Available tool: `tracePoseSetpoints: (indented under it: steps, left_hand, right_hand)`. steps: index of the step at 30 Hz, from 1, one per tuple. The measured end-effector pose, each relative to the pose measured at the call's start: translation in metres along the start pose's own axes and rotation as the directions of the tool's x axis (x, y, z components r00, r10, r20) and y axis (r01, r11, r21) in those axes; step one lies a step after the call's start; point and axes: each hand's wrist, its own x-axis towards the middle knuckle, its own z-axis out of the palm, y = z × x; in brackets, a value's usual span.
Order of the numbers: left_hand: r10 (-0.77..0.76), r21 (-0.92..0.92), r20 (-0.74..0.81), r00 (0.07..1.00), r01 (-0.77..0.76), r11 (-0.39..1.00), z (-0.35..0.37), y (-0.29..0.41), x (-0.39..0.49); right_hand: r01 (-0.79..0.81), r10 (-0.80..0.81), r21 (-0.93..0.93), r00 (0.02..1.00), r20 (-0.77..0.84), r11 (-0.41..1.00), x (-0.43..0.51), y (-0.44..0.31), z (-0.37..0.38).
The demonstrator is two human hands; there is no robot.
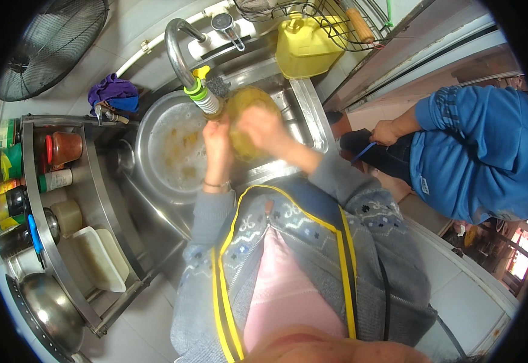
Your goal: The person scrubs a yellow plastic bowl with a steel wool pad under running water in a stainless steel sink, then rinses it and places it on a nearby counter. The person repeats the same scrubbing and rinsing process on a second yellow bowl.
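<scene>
My left hand (217, 138) is up at the outlet of the faucet (180, 50), its fingers against a small brownish thing just below the white flexible nozzle (207, 100); how it holds this is not clear. My right hand (264, 127), blurred, lies over a yellow basket or strainer (250, 97) at the sink's middle, and its fingers cannot be made out. Left of my hands, a round metal basin (148, 149) holds cloudy water with yellowish-brown pieces (189, 139). A dark scouring pad (218, 86) lies behind the nozzle.
A yellow jug (309, 47) stands at the sink's back right corner, under a wire rack (332, 22). Metal shelves (96, 195) with jars and trays are at left, a fan (53, 50) above them. At right another person in a blue top (477, 149) holds something thin and blue.
</scene>
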Motion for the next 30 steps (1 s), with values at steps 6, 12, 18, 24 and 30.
tracePoseSetpoints:
  steps: [6, 12, 18, 24, 30]
  left_hand:
    - [0.031, 0.101, 0.035, 0.999, -0.035, 0.994, -0.005, -0.005, 0.000]
    - [0.062, 0.159, -0.007, 0.998, -0.060, 0.985, 0.000, 0.001, -0.006]
    - [0.125, 0.192, -0.008, 0.992, -0.121, 0.974, 0.006, -0.002, -0.006]
    - [0.137, 0.187, -0.012, 0.990, -0.132, 0.973, -0.002, 0.003, -0.002]
    - [0.094, 0.124, 0.069, 0.993, -0.102, 0.987, -0.002, 0.003, -0.003]
  right_hand:
    - [-0.387, 0.386, 0.019, 0.911, -0.146, 0.922, 0.008, -0.004, -0.004]
    - [0.015, -0.015, -0.013, 1.000, 0.018, 1.000, 0.000, 0.001, -0.001]
    - [-0.353, 0.356, 0.071, 0.934, -0.032, 0.933, 0.005, -0.005, -0.003]
    - [-0.008, 0.002, 0.039, 0.989, 0.150, 0.999, -0.009, -0.015, -0.001]
    - [-0.507, 0.561, 0.324, 0.822, -0.096, 0.799, 0.017, 0.022, -0.013]
